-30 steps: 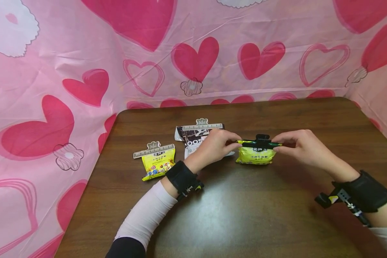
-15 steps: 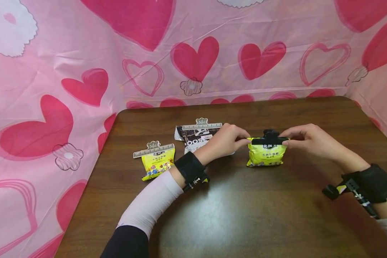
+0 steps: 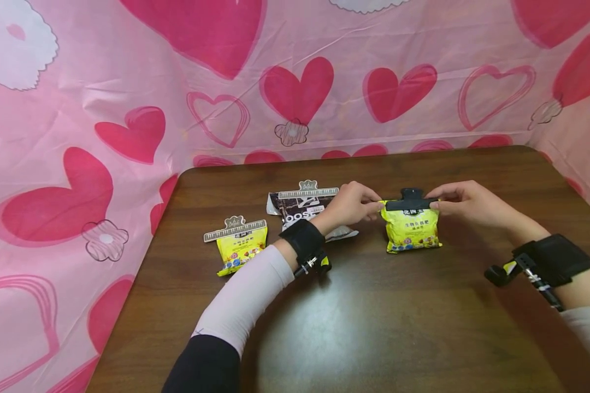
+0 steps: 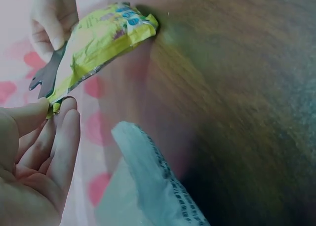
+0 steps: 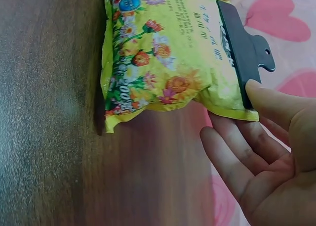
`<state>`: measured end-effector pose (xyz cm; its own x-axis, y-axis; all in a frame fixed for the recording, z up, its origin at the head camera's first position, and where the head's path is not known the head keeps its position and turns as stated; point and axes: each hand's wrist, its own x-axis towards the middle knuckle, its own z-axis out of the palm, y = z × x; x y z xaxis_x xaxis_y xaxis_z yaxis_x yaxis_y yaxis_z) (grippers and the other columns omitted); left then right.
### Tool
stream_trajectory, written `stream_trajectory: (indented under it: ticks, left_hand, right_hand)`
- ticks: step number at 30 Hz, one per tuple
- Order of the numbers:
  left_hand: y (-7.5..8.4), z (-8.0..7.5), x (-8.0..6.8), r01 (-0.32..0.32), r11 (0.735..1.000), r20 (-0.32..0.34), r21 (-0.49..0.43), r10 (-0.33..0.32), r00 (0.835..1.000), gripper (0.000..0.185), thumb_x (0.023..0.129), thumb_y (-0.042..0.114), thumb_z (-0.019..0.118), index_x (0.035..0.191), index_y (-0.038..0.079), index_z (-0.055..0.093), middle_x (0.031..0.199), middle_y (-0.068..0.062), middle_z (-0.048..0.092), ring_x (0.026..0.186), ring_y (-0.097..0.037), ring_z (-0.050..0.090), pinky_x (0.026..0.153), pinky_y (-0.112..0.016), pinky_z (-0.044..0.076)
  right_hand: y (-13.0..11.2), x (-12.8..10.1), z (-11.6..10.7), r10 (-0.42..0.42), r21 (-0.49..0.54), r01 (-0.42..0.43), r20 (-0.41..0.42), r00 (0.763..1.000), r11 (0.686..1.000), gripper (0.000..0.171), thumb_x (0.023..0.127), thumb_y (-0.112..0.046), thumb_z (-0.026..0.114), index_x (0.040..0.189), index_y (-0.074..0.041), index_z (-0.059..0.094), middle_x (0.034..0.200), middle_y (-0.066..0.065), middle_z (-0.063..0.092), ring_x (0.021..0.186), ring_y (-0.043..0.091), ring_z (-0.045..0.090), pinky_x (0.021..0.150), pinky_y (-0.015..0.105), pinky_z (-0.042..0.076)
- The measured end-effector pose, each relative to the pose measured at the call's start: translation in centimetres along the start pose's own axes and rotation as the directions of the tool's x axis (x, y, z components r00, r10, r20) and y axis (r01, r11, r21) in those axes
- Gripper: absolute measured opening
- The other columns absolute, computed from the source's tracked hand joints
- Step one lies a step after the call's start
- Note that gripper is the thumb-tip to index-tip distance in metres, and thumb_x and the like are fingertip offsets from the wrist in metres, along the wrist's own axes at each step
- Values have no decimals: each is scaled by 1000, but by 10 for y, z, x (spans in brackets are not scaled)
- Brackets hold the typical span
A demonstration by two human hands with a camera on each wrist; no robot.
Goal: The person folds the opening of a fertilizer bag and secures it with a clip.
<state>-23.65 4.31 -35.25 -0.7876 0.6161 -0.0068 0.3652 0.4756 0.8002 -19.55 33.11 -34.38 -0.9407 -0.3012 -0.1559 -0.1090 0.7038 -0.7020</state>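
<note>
Brown table point(image 3: 423, 327) | 3 clipped bags | left hand point(image 3: 351, 204), right hand point(image 3: 464, 204) pinch yellow bag point(image 3: 412, 229)

A: The left hand point(image 3: 351, 206) covers the right part of the dark packet point(image 3: 300, 210), so its lettering is cut short.

B: The left wrist view is blurred; the pale thing point(image 4: 153, 181) low down is perhaps that packet.

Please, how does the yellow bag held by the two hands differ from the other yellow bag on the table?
The held yellow bag carries a black clip; the other yellow bag carries a pale clip. The left hand and right hand pinch the held yellow bag's top corners, while the other yellow bag lies untouched. Both rest on the table with similar print.
</note>
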Motion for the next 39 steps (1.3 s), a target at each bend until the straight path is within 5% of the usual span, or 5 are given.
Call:
stream_trajectory:
  ticks: [8, 18, 25, 35, 39]
  left_hand:
    - [-12, 2, 9, 80, 993, -6, -91, -81, 997, 21, 95, 16, 66, 108, 2, 75, 89, -12, 77, 79, -25, 75, 71, -36, 61]
    - [-19, 6, 16, 151, 987, -56, -55, -154, 987, 20, 93, 15, 69, 105, 1, 76, 87, -11, 77, 73, -19, 74, 58, -19, 55]
    - [-20, 10, 20, 169, 984, -97, 62, -163, 982, 17, 92, 18, 71, 96, 4, 79, 78, -8, 77, 62, -11, 71, 53, -16, 51]
    - [-16, 14, 24, 202, 927, -95, 315, -182, 979, 25, 96, 24, 65, 83, 11, 81, 68, -2, 75, 58, -7, 64, 55, -14, 40]
    - [-14, 15, 24, 201, 919, -96, 338, -179, 979, 27, 97, 23, 65, 80, 10, 81, 66, -2, 74, 56, -9, 62, 54, -15, 37]
  right_hand:
    - [9, 13, 5, -7, 49, 7, 14, 1000, 999, 37, 99, -23, 61, 128, -1, 62, 117, 17, 65, 90, 10, 62, 77, 26, 57]
    - [20, 26, 17, 119, 116, -119, 5, 993, 986, 47, 98, -35, 62, 131, -3, 60, 115, 13, 67, 92, 16, 63, 79, 28, 56]
    - [23, 31, 21, 193, 157, -193, 19, 981, 968, 55, 96, -42, 63, 134, -3, 57, 107, 2, 71, 91, 14, 65, 81, 26, 55]
    - [24, 36, 30, 193, 133, -190, -9, 981, 973, 50, 98, -35, 61, 132, 1, 57, 122, 19, 64, 93, 17, 62, 76, 21, 56]
    - [25, 37, 31, 205, 118, -202, -9, 979, 972, 51, 98, -35, 61, 133, 2, 57, 126, 24, 60, 94, 19, 62, 75, 21, 55]
